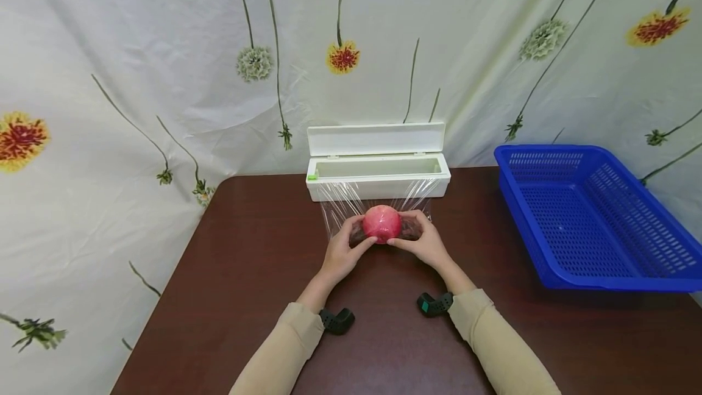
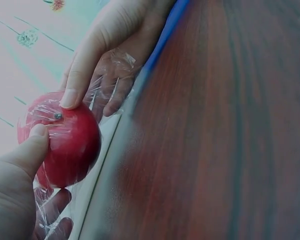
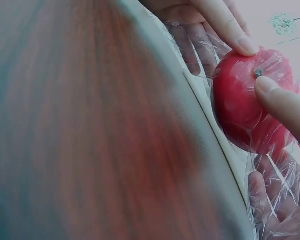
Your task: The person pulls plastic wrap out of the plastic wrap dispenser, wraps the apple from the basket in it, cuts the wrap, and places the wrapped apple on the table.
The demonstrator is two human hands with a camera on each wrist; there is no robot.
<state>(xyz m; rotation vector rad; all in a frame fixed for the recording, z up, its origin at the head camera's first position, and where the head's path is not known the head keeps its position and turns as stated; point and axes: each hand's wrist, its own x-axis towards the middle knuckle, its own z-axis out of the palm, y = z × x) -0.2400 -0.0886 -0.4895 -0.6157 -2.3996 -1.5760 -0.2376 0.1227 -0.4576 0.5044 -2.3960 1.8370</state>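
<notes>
A red apple (image 1: 382, 222) is held between both hands, with clear cling film (image 1: 341, 199) stretched over it and wrinkled around its stem. My left hand (image 1: 339, 256) grips the apple's left side, its thumb pressing the film near the stem. On the opposite side my right hand (image 1: 430, 247) holds the apple, thumb on its near face. The fingers of both hands lie behind film and fruit, partly hidden. Film runs in taut pleats from the apple to the front of a white cling film dispenser (image 1: 378, 189), whose lid (image 1: 375, 139) is up.
A blue plastic basket (image 1: 526, 242) stands on the right of the dark brown table (image 1: 241, 297). Behind the table hangs a white flowered curtain (image 1: 192, 29), close at the dispenser's back. A green slider (image 1: 312, 177) sits on the dispenser's left end.
</notes>
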